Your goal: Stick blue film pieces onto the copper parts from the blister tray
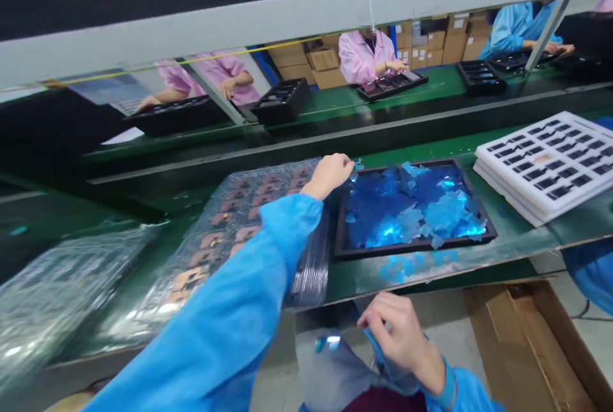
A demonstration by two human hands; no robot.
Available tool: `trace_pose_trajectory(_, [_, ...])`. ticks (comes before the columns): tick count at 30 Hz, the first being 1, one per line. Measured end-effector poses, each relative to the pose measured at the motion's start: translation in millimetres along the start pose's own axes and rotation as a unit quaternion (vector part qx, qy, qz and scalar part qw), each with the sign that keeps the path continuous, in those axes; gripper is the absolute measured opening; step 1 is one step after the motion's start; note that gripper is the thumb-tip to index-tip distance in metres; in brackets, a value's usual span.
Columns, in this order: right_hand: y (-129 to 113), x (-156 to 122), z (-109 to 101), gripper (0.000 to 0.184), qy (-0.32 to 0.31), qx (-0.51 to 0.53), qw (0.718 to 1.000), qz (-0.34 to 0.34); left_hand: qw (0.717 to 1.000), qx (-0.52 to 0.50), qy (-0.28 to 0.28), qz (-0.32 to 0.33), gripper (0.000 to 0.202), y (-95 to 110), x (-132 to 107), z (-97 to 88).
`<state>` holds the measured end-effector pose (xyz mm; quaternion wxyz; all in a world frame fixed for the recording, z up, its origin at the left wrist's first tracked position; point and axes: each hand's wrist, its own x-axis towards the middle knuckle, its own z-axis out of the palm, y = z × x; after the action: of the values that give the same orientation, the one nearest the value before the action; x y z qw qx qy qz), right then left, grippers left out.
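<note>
My left hand point(331, 174) reaches over the left rim of a black tray point(338, 243). Its fingers are closed, and small blue film scraps point(357, 165) lie at the fingertips; whether they pinch one is unclear. Torn pieces of shiny blue film point(407, 223) cover the tray's inside. Below the bench edge, my right hand point(400, 332) is held over my lap with thumb and fingers curled together. What it holds, if anything, is too small to make out. A shiny blue piece point(328, 343) appears over my lap, left of that hand.
Left of the black tray is a stack of clear plastic trays point(306, 278) with copper-coloured parts. More clear trays point(71, 278) lie further left. White foam trays point(541, 198) are stacked at right. A cardboard box point(507, 335) stands below. A rail point(287, 16) crosses above; co-workers point(364, 57) sit opposite.
</note>
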<state>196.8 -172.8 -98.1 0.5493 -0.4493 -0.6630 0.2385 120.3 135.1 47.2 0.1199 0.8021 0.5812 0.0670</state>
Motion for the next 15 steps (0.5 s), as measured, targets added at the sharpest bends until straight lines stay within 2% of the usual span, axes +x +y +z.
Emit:
trace_pose_trajectory(3, [5.5,-3.2,0.3,0.043,0.012,0.008,1.0,0.017,0.998,-0.012,-0.028,-0.062,0.032,4.9,66.7,35.8])
trace_pose_trajectory(7, [20.4,-8.0,5.2,0.042,0.052,0.019,0.998,0.005,0.991,-0.026,-0.036,-0.127,0.05,2.8,117.8,73.2])
trace_pose_trajectory(9, [29.9,-11.0,14.5,0.044,0.097,0.028,0.995,-0.008,0.988,-0.033,-0.039,-0.147,0.051,0.5,133.5,83.8])
trace_pose_trajectory(12, [42.4,-12.1,29.9,0.047,0.179,0.041,0.983,-0.002,0.986,-0.058,-0.042,-0.15,0.049,-0.7,145.0,88.8])
trace_pose_trajectory(15, [46.4,-5.8,30.5,0.046,0.188,0.042,0.981,0.0,0.987,-0.094,-0.018,-0.127,0.048,5.0,143.5,82.2])
